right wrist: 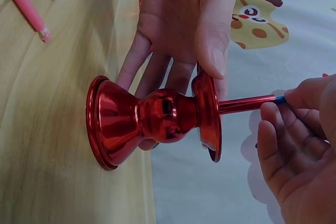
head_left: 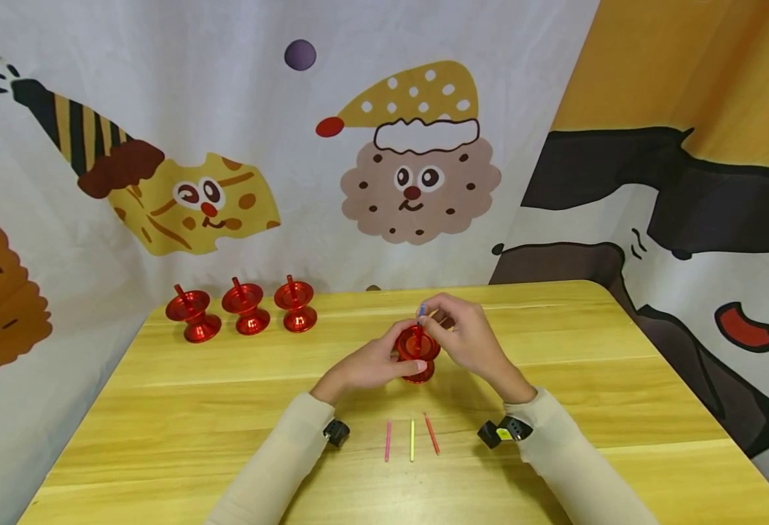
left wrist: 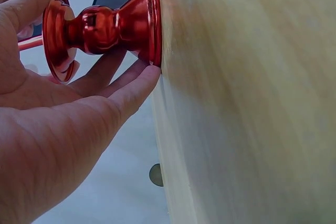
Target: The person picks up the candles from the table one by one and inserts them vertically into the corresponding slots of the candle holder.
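A shiny red metal candle holder [head_left: 417, 373] with a dish and an upright thin tube stands on the table in the head view. My left hand [head_left: 372, 363] holds it, thumb on the dish rim and fingers behind the stem, as the left wrist view shows around the same holder [left wrist: 102, 27]. At the top of the tube my right hand [head_left: 466, 334] pinches a small blue candle [right wrist: 281, 99] between thumb and finger. Only a short blue end shows; whether the rest sits inside the tube is hidden. Nearer me lie a pink candle [head_left: 387, 441], a yellow candle [head_left: 412, 440] and a red candle [head_left: 432, 435].
Three matching red holders stand in a row at the table's back left: one at the left [head_left: 195, 315], one in the middle [head_left: 246, 306], one at the right [head_left: 296, 305]. A printed cloth [head_left: 305, 219] hangs behind the wooden table [head_left: 587, 408].
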A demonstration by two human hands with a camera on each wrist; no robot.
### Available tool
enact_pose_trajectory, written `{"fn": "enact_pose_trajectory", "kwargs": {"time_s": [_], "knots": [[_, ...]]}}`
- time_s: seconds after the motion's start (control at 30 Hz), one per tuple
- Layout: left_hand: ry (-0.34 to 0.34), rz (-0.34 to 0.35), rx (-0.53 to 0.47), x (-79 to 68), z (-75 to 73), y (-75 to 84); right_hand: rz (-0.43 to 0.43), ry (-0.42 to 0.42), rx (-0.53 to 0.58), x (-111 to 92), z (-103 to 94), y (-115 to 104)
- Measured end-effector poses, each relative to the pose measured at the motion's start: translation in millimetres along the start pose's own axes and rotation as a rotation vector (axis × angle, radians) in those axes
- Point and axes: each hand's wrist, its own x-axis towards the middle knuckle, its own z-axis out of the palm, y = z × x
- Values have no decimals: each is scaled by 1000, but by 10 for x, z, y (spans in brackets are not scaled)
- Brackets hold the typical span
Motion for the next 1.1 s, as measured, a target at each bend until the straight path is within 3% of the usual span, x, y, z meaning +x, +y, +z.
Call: {"fn": "enact_pose_trajectory", "kwargs": {"time_s": [0.3, 0.6, 0.77, 0.97, 1.1], "knots": [[-1, 5, 8, -8, -11, 8, 1, -41, -28, -1, 4, 22], [-28, 31, -22, -15, -54, -31, 66, -183, -57, -38, 52, 133], [-27, 23, -7, -48, -132, -26, 62, -233, -52, -60, 107, 200], [36, -53, 55, -117, -275, -24, 95, -256, -71, -95, 161, 252], [117, -94, 94, -167, -393, -24, 121, -268, -84, -117, 187, 255]]}}
